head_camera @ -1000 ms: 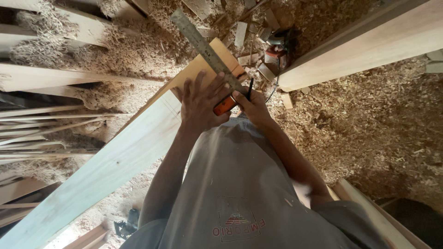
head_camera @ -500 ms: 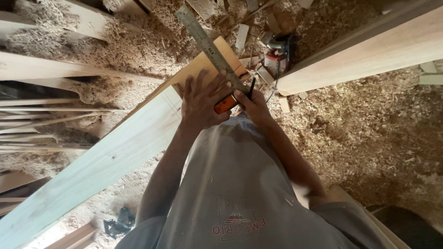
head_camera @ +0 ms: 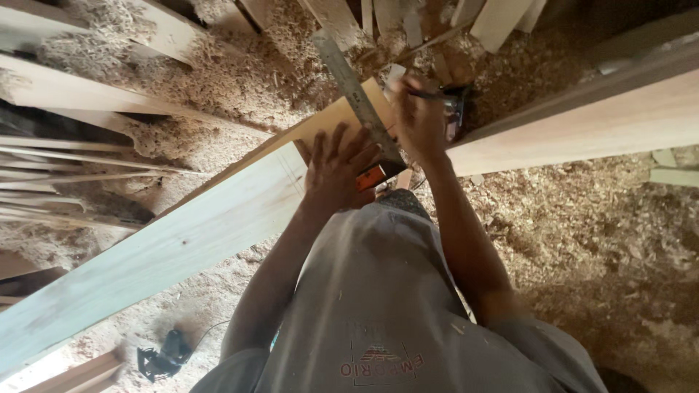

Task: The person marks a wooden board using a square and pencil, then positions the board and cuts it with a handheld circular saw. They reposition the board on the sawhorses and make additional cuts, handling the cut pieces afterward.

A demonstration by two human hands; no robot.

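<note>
A long pale wooden plank (head_camera: 182,240) runs from the lower left up to the centre. Across its far end lies a metal square (head_camera: 357,94) with an orange handle (head_camera: 371,177). My left hand (head_camera: 336,171) presses flat, fingers spread, on the plank and against the square's blade. My right hand (head_camera: 419,116) is on the other side of the blade, shut on a dark pencil (head_camera: 429,93) whose tip is near the plank's end.
Thick sawdust (head_camera: 597,240) covers the floor. A wide board (head_camera: 597,124) runs off to the right. Thin wooden strips (head_camera: 65,175) are piled at the left, offcuts (head_camera: 502,18) at the top. A small black power tool (head_camera: 164,355) with a cord lies at the bottom left.
My right hand has moved up along the square's blade, away from the orange handle. My left hand stays pressed on the plank. The view has shifted slightly.
</note>
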